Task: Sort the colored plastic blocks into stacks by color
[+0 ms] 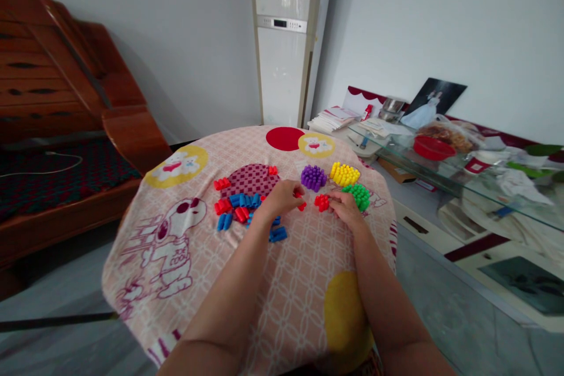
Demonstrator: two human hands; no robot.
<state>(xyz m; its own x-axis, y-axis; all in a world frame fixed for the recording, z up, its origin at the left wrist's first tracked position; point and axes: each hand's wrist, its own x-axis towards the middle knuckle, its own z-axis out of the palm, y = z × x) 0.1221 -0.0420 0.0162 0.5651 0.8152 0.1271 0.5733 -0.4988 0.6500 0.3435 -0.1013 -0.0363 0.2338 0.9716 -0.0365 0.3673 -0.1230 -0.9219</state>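
Pinched in the fingers of my left hand [284,196] is a small red plastic piece [301,206], held just above the table. My right hand [346,209] has its fingertips closed against the right side of a small standing cluster of red plastic pieces [322,202]. Behind the hands stand tight clusters of purple pieces [314,177] and yellow pieces [345,174]. A green cluster [359,196] is right beside my right hand. Left of my left hand lie loose red pieces [223,206] and blue pieces [224,222], some partly hidden by that hand and wrist.
A patterned cloth covers the round table [304,282]. To the right, a glass-topped cabinet [476,179] carries papers, a red bowl [434,147] and a photo. A wooden sofa [132,129] stands left, and a tall white appliance [282,76] stands behind the table.
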